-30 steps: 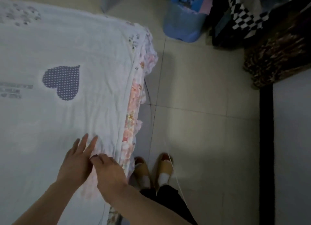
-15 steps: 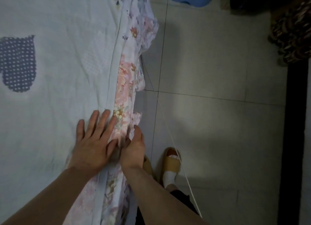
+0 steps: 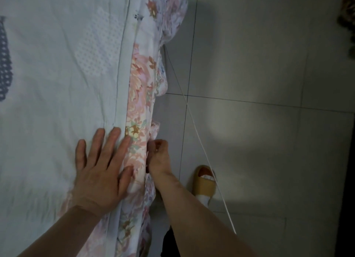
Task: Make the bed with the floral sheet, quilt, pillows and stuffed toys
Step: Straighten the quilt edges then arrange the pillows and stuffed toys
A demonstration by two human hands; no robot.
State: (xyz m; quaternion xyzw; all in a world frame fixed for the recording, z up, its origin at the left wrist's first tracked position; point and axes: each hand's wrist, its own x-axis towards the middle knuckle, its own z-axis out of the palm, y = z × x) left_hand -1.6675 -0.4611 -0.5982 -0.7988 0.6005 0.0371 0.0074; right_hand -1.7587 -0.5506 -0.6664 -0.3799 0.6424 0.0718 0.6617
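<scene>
A white quilt (image 3: 57,83) with a dark dotted heart patch at the left edge covers the bed. Along its right border the pink floral sheet (image 3: 140,95) shows and hangs over the bed's side. My left hand (image 3: 101,168) lies flat with spread fingers on the quilt's edge, fingertips reaching the floral sheet. My right hand (image 3: 158,156) is at the side of the bed, fingers curled round the hanging floral sheet. No pillows or stuffed toys are in view.
Grey tiled floor (image 3: 259,122) lies right of the bed. A thin white cord (image 3: 194,120) runs diagonally across it. My foot in a yellow slipper (image 3: 204,183) stands close to the bed. Dark patterned furniture (image 3: 347,9) sits at the far right.
The view has shifted down and closer to the bed's edge. My left hand stays flat on the quilt border; my right hand has dropped lower over the side and curled into the floral sheet.
</scene>
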